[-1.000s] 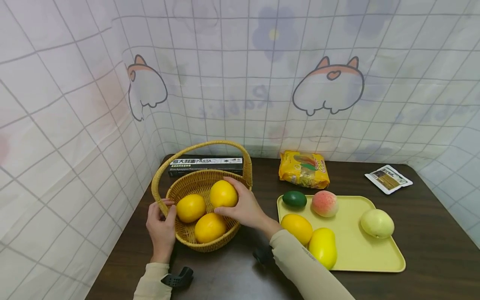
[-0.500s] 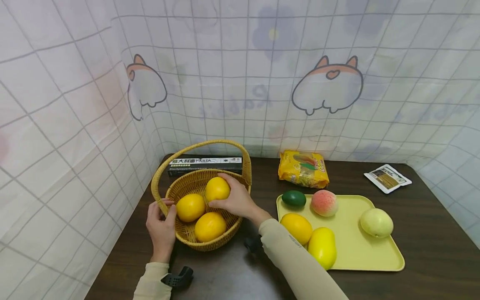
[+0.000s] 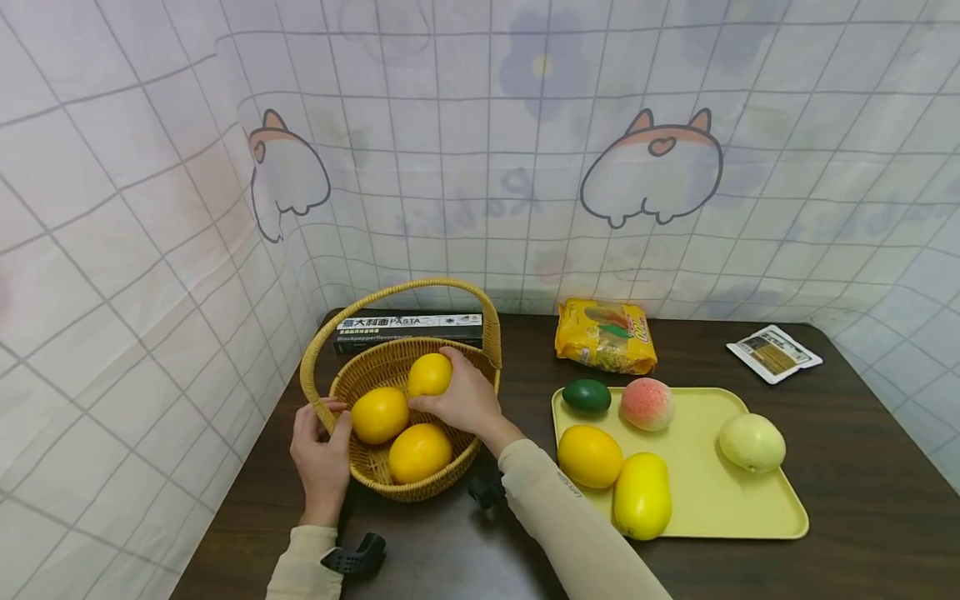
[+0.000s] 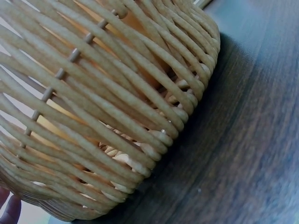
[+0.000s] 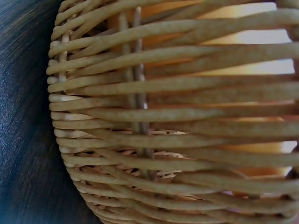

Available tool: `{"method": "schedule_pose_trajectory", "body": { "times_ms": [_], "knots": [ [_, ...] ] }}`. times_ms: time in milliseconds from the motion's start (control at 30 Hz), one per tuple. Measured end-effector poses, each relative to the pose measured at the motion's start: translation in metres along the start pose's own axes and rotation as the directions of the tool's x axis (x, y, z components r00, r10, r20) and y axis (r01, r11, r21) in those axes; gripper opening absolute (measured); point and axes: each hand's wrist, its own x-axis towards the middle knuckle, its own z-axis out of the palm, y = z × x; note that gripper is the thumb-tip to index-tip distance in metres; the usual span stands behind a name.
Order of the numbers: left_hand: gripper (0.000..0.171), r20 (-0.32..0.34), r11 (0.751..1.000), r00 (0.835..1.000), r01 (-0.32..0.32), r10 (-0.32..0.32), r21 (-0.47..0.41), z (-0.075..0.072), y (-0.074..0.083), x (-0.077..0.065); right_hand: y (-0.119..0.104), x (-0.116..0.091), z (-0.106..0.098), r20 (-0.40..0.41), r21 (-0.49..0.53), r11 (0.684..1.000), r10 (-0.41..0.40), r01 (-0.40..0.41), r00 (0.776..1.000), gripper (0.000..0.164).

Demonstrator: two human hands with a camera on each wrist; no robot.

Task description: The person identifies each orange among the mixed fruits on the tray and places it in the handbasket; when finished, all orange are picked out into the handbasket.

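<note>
A wicker basket (image 3: 450, 475) with a tall arched handle stands at the left of the table. My left hand (image 3: 322, 450) grips its left rim by the foot of the handle. Inside the basket, my right hand (image 3: 468, 396) holds a round yellow fruit (image 3: 429, 374) between thumb and fingers, toward the back right. Two more yellow-orange fruits lie in the basket, a left fruit (image 3: 380, 415) and a front fruit (image 3: 420, 453). Both wrist views show mostly woven wall, the left one (image 4: 107, 84) and the right one (image 5: 187, 102), with fruit glimpsed through the gaps.
Right of the basket, a yellow tray (image 3: 720, 508) bears a green avocado (image 3: 587, 397), a peach (image 3: 647, 404), a yellow-orange fruit (image 3: 590, 457), a mango (image 3: 642, 496) and a pale green fruit (image 3: 752, 443). Behind are a pasta box (image 3: 408, 332), a yellow packet (image 3: 606, 336) and a white sachet (image 3: 775, 354).
My right hand has moved left and slightly down inside the basket with the yellow fruit, bringing it near the left fruit. The left hand keeps its hold on the rim.
</note>
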Motion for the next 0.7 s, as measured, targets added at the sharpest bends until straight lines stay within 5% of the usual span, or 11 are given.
{"method": "schedule_pose_trajectory", "body": {
  "times_ms": [467, 700],
  "knots": [
    [0.012, -0.001, 1.0, 1.0, -0.015, 0.015, -0.017, 0.001, 0.0, 0.0, 0.002, -0.005, -0.001, 0.025, -0.016, 0.999, -0.044, 0.044, 0.999, 0.074],
    [0.012, -0.02, 1.0, 1.0, -0.011, 0.011, 0.005, 0.003, -0.029, 0.001, 0.008, -0.011, 0.003, -0.116, 0.119, 0.981, -0.137, 0.15, 0.984, 0.049]
  ]
}}
